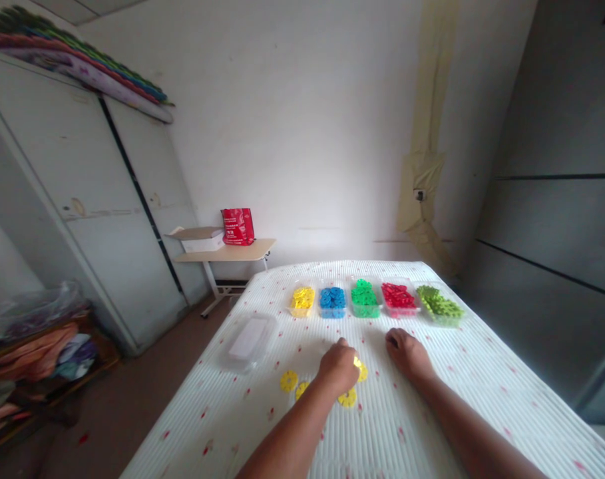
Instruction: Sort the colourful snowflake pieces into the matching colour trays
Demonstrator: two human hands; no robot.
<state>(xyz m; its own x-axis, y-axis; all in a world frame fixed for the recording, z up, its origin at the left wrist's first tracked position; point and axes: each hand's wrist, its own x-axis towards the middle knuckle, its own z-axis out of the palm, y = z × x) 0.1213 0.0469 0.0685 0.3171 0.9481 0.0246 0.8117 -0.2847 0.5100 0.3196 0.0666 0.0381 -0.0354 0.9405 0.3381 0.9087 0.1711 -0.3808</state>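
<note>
My left hand (339,367) is low over the table, fingers curled and pointing forward; what they pinch, if anything, is hidden. Flat yellow notched discs lie around it: one disc (363,371) against its right side, another disc (348,398) just below, and a third disc (289,380) off to the left. A further yellow disc (301,389) is partly covered by my left forearm. To the right, my right hand (406,352) rests on the cloth with its fingers curled in. Its grip is turned away, so I cannot see into it.
Clear tubs hold yellow (302,301), blue (333,302), green (365,299), red (399,299) and lime-green pieces (439,305) along the far side. A clear plastic lid or box (249,340) lies left on the patterned tablecloth (222,426). Behind stands a side table (252,250) with a red bag (238,227).
</note>
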